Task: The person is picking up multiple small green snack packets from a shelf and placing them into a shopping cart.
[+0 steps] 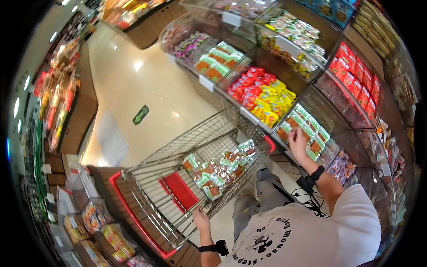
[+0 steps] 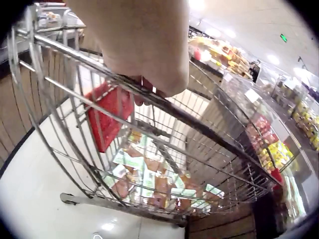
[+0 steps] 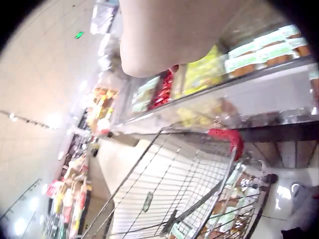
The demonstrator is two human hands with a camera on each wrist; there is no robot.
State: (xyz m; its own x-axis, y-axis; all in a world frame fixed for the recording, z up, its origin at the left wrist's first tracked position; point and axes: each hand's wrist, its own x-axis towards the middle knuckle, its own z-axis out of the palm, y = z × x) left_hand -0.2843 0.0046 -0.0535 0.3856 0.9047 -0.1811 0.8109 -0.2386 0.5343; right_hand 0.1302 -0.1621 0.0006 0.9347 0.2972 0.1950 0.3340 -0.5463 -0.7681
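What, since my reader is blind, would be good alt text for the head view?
A person's left hand grips a wire cart holding green-labelled packets; the right hand is over similar packets in a shop display.

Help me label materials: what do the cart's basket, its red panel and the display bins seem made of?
Basket: likely metal, shiny open wirework. Red panel: probably plastic, opaque solid colour. Display bins: see-through, glossy; acrylic or glass, unclear which.

Shared cart, 3 views (1 overhead)
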